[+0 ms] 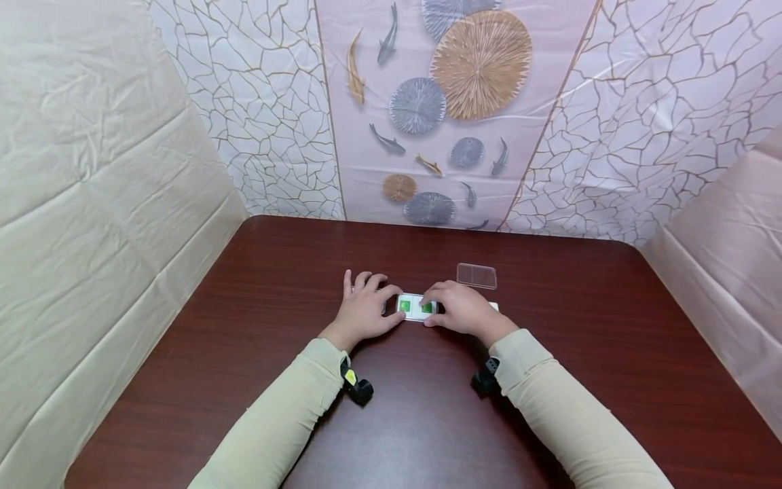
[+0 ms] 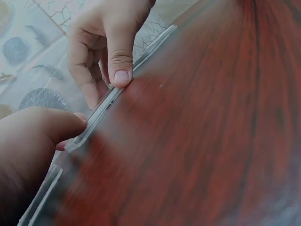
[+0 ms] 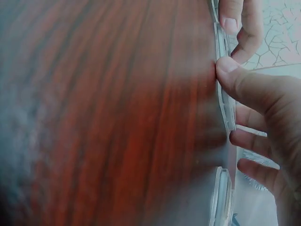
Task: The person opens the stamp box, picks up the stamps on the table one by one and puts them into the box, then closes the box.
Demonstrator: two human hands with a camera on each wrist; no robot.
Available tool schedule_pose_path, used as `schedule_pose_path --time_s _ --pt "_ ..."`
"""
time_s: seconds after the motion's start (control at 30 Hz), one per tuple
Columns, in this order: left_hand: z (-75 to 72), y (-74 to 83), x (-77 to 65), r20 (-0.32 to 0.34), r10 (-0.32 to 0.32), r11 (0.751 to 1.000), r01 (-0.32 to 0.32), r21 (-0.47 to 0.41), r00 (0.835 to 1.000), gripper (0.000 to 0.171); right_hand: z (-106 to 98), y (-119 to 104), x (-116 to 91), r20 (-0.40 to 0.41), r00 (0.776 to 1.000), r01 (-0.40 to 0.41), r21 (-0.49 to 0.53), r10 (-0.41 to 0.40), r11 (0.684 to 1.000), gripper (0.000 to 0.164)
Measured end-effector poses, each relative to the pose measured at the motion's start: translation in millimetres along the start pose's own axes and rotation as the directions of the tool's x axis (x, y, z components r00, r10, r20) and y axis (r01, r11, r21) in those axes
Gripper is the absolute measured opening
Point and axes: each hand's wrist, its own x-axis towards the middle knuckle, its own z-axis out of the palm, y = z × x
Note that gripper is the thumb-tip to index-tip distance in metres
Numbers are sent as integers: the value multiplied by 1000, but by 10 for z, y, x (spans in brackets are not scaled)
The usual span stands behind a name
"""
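Note:
A clear, flat plastic case (image 1: 417, 316) lies on the table between the hands. It has a white interior and two green squares. My left hand (image 1: 364, 311) holds its left end, with thumb and index finger at the two corners and the other fingers spread. In the left wrist view the left thumb (image 2: 70, 123) is at the end of the case. My right hand (image 1: 466, 309) pinches the right part, its thumb (image 3: 229, 66) on the near edge and its fingers over the top and far side. The right fingers partly cover one green square.
A clear rectangular lid (image 1: 476, 276) lies behind the right hand. Another flat case (image 3: 221, 195) sits beyond the right hand, mostly hidden from above. A similar clear case (image 2: 41, 195) lies under the left hand. Patterned cloth walls (image 1: 275, 102) stand around the dark wooden table (image 1: 391, 421).

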Motion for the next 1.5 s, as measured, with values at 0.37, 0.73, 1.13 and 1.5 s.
schedule_pose_path --time_s 0.37,0.73,1.13,1.5 --pt "0 20 -1 13 -53 997 54 -58 998 43 -21 -41 39 14 997 -79 8 79 997 38" --pt "111 274 68 -46 -56 996 60 72 997 59 -174 459 -121 -146 982 -105 111 121 988 52" --pt "272 682 204 -1 -52 996 52 77 999 68 -201 1114 -364 -37 969 -246 -16 245 969 58" --pt "334 1013 310 33 -61 991 57 123 998 72 -343 1039 -517 58 980 -191 -16 192 981 36"
